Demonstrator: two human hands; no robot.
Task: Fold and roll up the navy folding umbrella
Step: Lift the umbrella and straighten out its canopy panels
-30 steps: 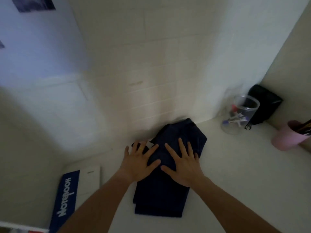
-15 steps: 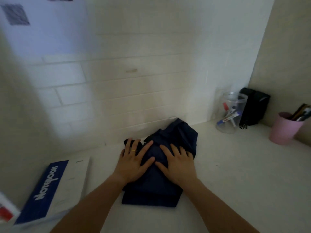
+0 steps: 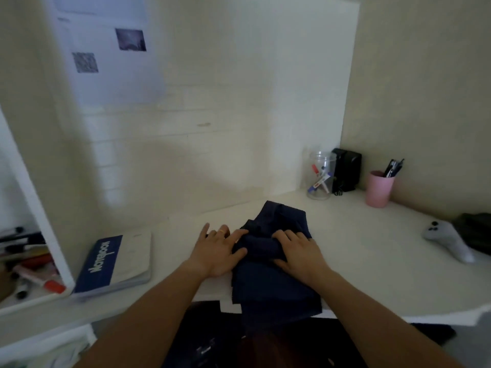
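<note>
Head view, looking down: navy umbrella lying flat on the white bench, near end hanging past the front edge. Looks more like a folded pile of dark cloth than anything else, no ribs or handle visible. Far end bunched into soft creases, near end smoother and squared off in stacked layers.

Left hand resting at the left side of the fabric, fingers spread, thumb and index touching the cloth, outer fingers on the bare bench, thin ring on one finger. Not closed around anything, just pressing down. Right hand on top of the fabric, fingers curled in and digging into the bunched fold, so gripping cloth at the fingertips.

Off to the left, a blue and white notebook flat on the bench, well apart from the umbrella. Back right corner: clear jar with markers, black box just beside it, pink cup with pens. Far right, a grey game controller.
</note>
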